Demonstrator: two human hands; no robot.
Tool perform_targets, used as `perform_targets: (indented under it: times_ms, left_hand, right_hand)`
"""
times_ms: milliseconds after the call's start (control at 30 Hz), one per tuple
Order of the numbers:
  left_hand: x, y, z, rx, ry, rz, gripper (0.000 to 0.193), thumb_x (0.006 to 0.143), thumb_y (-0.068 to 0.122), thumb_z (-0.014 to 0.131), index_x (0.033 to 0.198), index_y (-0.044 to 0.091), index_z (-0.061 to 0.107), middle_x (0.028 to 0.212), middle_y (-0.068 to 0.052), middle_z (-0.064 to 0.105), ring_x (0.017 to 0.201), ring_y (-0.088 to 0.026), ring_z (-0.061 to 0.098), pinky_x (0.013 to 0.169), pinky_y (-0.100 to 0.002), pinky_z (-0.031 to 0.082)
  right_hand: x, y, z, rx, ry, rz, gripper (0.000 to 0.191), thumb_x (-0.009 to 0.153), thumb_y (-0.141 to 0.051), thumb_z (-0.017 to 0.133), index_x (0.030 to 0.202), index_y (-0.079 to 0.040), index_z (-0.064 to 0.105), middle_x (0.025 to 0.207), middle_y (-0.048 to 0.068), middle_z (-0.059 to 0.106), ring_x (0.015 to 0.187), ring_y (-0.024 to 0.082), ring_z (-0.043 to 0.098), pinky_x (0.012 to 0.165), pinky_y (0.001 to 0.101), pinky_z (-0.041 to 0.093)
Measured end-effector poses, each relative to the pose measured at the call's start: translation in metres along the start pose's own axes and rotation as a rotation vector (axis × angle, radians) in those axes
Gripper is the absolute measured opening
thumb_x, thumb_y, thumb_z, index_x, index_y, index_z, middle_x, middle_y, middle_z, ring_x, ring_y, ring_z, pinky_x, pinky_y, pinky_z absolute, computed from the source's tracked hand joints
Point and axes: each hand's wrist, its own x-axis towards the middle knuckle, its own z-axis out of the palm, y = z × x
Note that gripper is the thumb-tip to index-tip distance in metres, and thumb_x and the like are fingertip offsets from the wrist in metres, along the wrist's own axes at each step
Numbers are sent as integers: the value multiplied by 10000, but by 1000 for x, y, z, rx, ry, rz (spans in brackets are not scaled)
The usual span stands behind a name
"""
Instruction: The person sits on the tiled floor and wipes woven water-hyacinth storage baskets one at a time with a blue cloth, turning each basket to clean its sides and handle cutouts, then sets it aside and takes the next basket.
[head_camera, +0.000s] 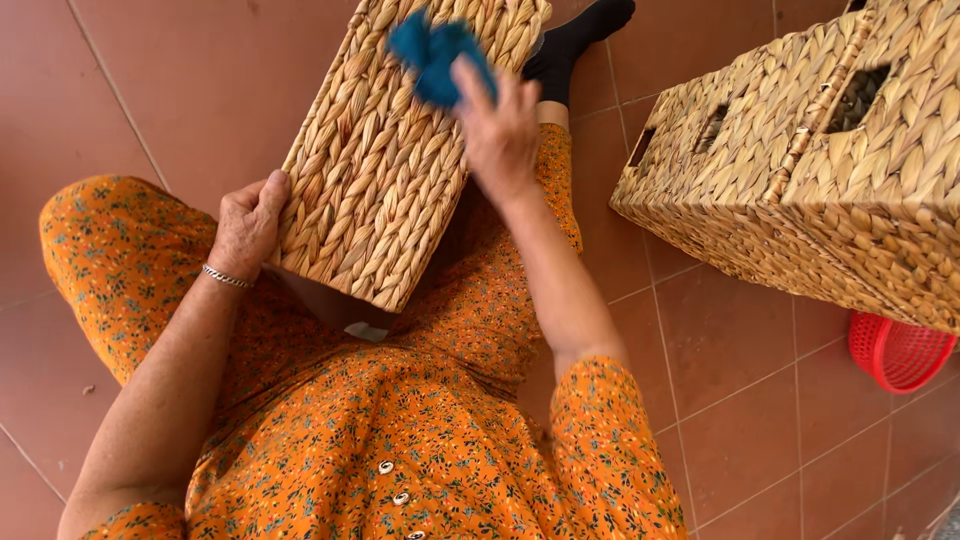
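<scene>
The left hand (248, 225) clamps the near-left edge of a woven basket (385, 160), steadying it so it does not slide. The right hand (497, 130) closes on a blue cloth (435, 55) and presses it to the basket's far end. The basket lies tilted across the lap, raised off the tiled floor (180, 70). Right of the basket stand more woven baskets (810, 160), with a red basket (900, 352) beyond.

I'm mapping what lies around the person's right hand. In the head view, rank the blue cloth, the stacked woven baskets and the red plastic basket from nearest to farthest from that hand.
From the right hand:
1. Blue cloth, gripped in its fingers, over the woven basket on the lap.
2. Stacked woven baskets, on the floor to the right.
3. Red plastic basket, lower right, by the frame edge.
</scene>
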Motion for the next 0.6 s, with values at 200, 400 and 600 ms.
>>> perform_targets:
  times_ms: [200, 400, 600]
  left_hand:
    - [12, 30, -13, 104, -114, -143, 433, 1069, 357, 566, 1240, -24, 681, 1032, -89, 717, 913, -131, 647, 805, -294, 553]
    - [68, 93, 2, 150, -139, -102, 465, 1006, 341, 576, 1350, 30, 597, 1182, -142, 690, 1035, -208, 651, 845, -319, 556]
    - [148, 141, 74, 126, -175, -95, 526, 1000, 446, 607, 1277, 3, 660, 1124, -147, 718, 990, -183, 674, 861, -307, 544]
  right_hand:
    - [52, 59, 39, -55, 35, 374, 559, 1003, -308, 747, 1500, -298, 492, 1257, 121, 549, 1064, 311, 557, 801, 391, 614]
    - [4, 15, 21, 243, 56, 512, 528, 1052, -325, 627, 1541, -286, 431, 1351, 170, 507, 1191, 334, 560, 938, 442, 584]
    - [-93, -52, -28, 398, -10, 493, 484, 1074, -312, 584, 1522, -156, 487, 1366, 198, 511, 1234, 340, 566, 1043, 426, 524]
